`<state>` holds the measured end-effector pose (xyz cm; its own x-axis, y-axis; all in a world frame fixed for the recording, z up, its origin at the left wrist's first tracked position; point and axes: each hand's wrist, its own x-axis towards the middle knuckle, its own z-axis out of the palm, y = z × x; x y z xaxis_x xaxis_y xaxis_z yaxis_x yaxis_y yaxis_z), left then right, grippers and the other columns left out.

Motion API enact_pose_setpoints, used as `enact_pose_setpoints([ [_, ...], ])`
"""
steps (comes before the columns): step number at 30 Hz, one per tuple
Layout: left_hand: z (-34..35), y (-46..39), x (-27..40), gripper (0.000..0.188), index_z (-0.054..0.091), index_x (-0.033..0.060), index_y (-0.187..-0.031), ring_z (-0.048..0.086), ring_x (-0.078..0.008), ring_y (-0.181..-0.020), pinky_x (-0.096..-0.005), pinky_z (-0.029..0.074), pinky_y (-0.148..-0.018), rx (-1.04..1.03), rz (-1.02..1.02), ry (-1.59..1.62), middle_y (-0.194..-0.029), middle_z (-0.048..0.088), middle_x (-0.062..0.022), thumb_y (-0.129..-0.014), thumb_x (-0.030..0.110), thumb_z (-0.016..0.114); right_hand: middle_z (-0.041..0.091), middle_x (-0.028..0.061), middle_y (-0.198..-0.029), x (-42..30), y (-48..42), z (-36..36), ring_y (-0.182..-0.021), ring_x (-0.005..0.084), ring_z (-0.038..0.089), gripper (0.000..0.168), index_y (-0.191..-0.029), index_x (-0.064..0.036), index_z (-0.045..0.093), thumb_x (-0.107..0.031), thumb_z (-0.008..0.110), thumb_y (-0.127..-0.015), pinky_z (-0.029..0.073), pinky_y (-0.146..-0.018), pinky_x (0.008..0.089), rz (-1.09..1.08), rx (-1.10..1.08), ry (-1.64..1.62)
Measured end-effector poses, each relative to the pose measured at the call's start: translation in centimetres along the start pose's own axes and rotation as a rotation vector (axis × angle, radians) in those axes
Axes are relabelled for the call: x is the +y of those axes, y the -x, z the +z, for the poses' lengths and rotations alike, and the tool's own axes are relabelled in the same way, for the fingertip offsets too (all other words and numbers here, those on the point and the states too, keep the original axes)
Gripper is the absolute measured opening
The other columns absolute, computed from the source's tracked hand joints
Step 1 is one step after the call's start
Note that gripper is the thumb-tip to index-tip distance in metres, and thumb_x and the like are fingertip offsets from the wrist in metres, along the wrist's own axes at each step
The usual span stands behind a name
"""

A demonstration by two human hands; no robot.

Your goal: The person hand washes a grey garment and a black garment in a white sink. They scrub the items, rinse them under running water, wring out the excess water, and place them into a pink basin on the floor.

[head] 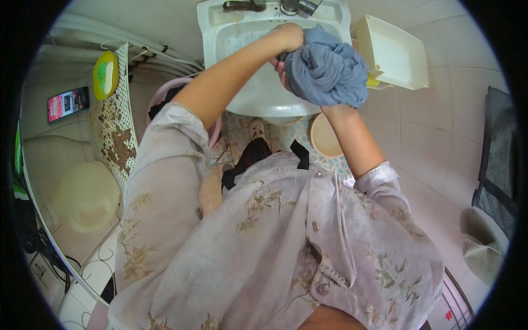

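A bunched blue-grey cloth (328, 68) is lifted above the white ceramic sink (264, 97), over its right side. My left hand (291, 37) is closed in a fist at the cloth's upper left edge, gripping part of it. From below, my right hand (282, 74) supports the bundle; its palm is hidden under the folds, and fingertips show at the left side. The cloth hangs in twisted folds over my right wrist. Behind, a metal faucet (299, 6) stands on the sink's back ledge.
Right of the sink is a cream plastic bin (402, 53). A pink basin (163, 88) with dark fabric sits lower left, and a beige basin (326, 136) rests on the tiled floor. At left, a yellow soap dish (106, 76) sits on a rusty perforated rack (113, 136), near a phone (68, 104).
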<state>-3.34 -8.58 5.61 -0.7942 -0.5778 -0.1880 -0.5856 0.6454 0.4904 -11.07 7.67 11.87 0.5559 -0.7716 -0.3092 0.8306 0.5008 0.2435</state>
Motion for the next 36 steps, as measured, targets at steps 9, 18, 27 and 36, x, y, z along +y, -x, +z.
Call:
enact_pose_setpoints([
  [9,-0.5,8.5,-1.6,0.075,0.033,0.0186,-0.137,0.052,-0.0182,-0.098,-0.0333,0.043,-0.08,-0.158,0.025,1.803,-0.126,0.046,-0.0092,-0.081,0.068,0.039,0.05,0.005,-0.095,2.0,-0.4,1.4,-0.085,0.0161,0.052,0.066,-0.123,0.007,0.034,-0.025,0.061,-0.072,0.042,-0.077,0.0283,0.113,-0.168,-0.409],
  [18,-4.8,8.9,5.4,0.023,0.052,0.0088,-0.1,0.059,-0.0184,-0.085,-0.0311,0.049,-0.075,0.213,-0.061,2.204,-0.091,0.061,-0.0085,-0.081,0.021,0.059,0.048,0.0054,-0.097,3.6,0.2,5.2,-0.087,0.0168,0.048,0.062,-0.121,0.005,0.037,-0.035,0.057,-0.078,0.039,-0.078,0.0305,0.109,-0.185,-0.246],
  [27,-7.8,6.2,4.1,0.021,0.047,0.0085,-0.074,0.046,-0.0081,-0.065,-0.0235,0.039,-0.056,-0.003,-0.1,1.218,-0.071,0.049,0.0013,-0.072,0.013,0.067,0.054,0.0114,-0.094,0.1,-2.0,2.1,-0.086,0.019,0.055,0.035,-0.109,0.002,0.049,-0.027,0.047,-0.09,0.048,-0.077,0.0298,-0.506,0.098,1.394],
  [36,-7.3,3.0,1.4,0.044,0.059,0.0102,-0.102,0.052,-0.0151,-0.091,-0.0273,0.041,-0.079,0.13,-0.026,0.809,-0.097,0.056,-0.0072,-0.064,0.028,0.074,0.063,0.0081,-0.09,1.3,-2.7,4.1,-0.081,0.02,0.059,0.019,-0.093,-0.005,0.063,-0.018,0.059,-0.079,0.045,-0.07,0.0295,-1.393,0.193,2.346],
])
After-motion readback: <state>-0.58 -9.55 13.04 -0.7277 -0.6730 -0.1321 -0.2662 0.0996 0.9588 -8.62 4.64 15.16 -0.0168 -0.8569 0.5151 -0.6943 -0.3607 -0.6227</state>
